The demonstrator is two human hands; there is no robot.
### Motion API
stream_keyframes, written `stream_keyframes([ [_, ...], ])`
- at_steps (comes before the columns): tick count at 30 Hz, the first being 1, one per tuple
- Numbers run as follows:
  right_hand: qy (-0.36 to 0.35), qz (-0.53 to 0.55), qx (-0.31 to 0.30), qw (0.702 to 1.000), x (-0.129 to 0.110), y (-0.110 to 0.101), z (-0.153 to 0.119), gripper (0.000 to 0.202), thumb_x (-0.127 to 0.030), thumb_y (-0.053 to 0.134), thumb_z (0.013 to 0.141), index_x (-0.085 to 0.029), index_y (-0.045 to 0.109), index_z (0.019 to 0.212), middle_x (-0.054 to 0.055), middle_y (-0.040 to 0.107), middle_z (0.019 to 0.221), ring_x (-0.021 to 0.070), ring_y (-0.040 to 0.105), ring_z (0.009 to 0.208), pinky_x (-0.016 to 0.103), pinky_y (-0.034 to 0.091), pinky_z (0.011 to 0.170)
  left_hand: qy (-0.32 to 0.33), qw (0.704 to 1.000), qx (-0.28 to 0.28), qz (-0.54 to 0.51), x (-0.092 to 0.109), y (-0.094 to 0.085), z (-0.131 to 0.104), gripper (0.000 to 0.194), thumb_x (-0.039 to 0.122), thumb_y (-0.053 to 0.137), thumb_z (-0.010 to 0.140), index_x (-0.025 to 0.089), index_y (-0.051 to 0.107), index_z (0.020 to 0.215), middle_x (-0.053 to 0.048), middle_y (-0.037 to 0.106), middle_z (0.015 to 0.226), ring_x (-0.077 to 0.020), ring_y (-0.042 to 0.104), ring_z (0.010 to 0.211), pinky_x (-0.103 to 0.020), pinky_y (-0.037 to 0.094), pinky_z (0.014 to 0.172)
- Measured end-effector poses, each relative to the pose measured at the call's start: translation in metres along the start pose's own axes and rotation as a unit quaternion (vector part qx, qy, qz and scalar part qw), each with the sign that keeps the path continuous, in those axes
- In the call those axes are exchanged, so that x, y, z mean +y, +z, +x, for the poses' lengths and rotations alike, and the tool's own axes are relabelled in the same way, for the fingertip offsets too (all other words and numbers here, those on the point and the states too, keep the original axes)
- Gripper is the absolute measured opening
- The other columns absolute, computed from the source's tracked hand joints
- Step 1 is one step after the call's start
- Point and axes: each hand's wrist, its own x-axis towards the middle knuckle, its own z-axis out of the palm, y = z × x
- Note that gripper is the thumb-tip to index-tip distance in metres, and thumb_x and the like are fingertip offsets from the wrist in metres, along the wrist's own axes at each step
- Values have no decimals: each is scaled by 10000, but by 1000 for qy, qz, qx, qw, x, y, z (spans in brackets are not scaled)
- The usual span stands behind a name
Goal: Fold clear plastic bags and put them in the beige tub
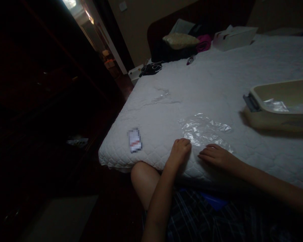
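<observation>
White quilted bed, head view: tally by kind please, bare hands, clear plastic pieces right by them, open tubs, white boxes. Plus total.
Bare hands: 2, left hand and right hand
Clear plastic pieces: 1, crinkled clear plastic sheet
Open tubs: 1, cream plastic tub with grey clip, cut off by the frame
White boxes: 1, white rectangular box
Total: 5

Dark plaid clothing (192, 222) covers the lap, its near-black cloth crossed by thin, pale blue-grey lines that form large checks (the right side sinks into shadow). A vivid blue patch (215, 201) shows at its far edge (part of the clothing or something else, it is hard to tell). The left hand (181, 152), right hand (218, 157), both slender forearms and the rounded left knee (143, 176) are bare.
</observation>
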Motion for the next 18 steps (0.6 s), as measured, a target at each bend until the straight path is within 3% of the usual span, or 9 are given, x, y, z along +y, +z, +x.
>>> stream_keyframes([
  [8, 134, 86, 21, 987, 16, -22, 28, 204, -231, 468, 850, -192, 652, 930, 79, 687, 832, 201, 622, 792, 354, 458, 754, 6, 1000, 6, -6, -1, 3, 0, 194, 172, 435, 903, 150, 588, 1020, -75, 608, 1081, -177, 520, 1053, -344, 392, 928],
  [12, 230, 138, 27, 963, 31, -15, 39, 239, -285, 452, 842, -196, 662, 912, 76, 703, 865, 210, 646, 804, 354, 480, 759, 13, 1000, 5, -8, -1, 5, 1, 171, 163, 457, 891, 150, 617, 950, -66, 618, 1084, -187, 518, 1073, -357, 380, 946],
  [18, 338, 190, 26, 921, 51, 5, 47, 292, -300, 468, 824, -204, 612, 1059, 51, 696, 813, 195, 646, 732, 319, 492, 678, 30, 1000, -8, -2, -4, 5, 0, 152, 172, 481, 880, 154, 616, 947, -66, 609, 1122, -189, 491, 1140, -367, 376, 964],
])
